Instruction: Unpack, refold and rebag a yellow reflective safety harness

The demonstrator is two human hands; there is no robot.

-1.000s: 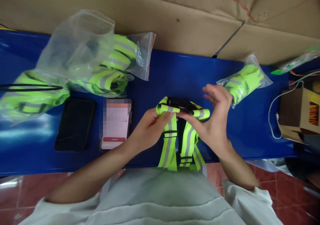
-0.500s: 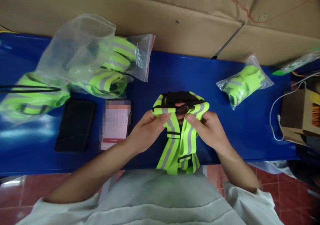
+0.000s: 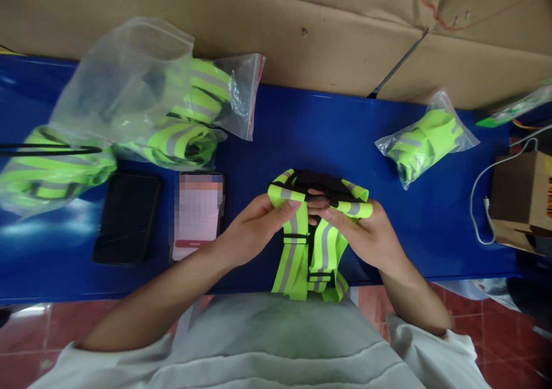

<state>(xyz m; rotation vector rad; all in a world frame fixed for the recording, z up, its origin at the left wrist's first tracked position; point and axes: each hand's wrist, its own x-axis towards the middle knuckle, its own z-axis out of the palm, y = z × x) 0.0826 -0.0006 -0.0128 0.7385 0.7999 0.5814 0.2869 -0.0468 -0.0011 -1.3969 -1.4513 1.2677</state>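
Note:
Between my two hands is a reflective harness (image 3: pixel 325 248) of neon yellow-green straps with grey stripes, black buckles and a black upper part. My left hand (image 3: pixel 263 223) is closed on its left side, the thumb pressed on a folded strap. On the right side my right hand (image 3: pixel 362 233) grips another folded strap, thumb on top. Fingers of both hands pass behind the straps and are partly hidden. The loose strap ends hang toward the table's front edge, close to my body.
On the blue table (image 3: pixel 293 124), bagged reflective straps (image 3: pixel 185 141) lie at left and a packed bag (image 3: pixel 425 138) at right. Beside my left arm are a dark phone (image 3: pixel 127 216) and a lit phone (image 3: pixel 199 213). A white cable (image 3: pixel 472 205) and cardboard box (image 3: pixel 517 193) are at right.
My right hand has folded the right strap sideways, so it now lies flatter across the top. The harness and both hands have shifted slightly toward me and to the right.

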